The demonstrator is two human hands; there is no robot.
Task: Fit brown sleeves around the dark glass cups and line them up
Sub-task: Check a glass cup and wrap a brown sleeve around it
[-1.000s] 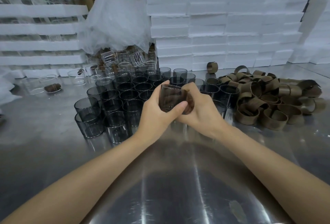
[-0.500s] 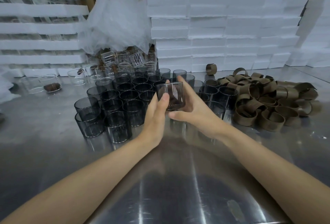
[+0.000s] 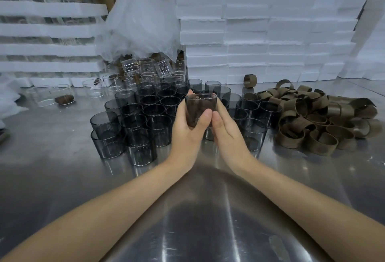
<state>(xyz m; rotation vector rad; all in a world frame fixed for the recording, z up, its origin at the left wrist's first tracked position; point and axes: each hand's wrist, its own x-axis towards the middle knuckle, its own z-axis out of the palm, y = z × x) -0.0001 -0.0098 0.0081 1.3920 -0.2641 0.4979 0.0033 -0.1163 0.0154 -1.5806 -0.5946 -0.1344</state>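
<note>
Left hand [image 3: 187,136] and right hand [image 3: 227,136] both grasping cup [image 3: 201,103], fingers wrapping its sides, thumbs meeting in front. Holding it upright off tabletop [image 3: 62,178], likely seating sleeve [image 3: 196,115] evenly. Bare cups [image 3: 143,115] lying just beyond and left of fingers, sleeve pile [image 3: 312,124] right of fingers.

A single wide-angle view from the person's head looks forward and down over the table [image 3: 52,178]. Left hand [image 3: 185,134] and right hand [image 3: 227,136] hold a cup [image 3: 200,107] close, mid-frame; foam stacks [image 3: 270,32] wall the far side.

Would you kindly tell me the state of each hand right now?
Left hand: gripping the dark glass cup.
Right hand: holding the same cup.
</note>
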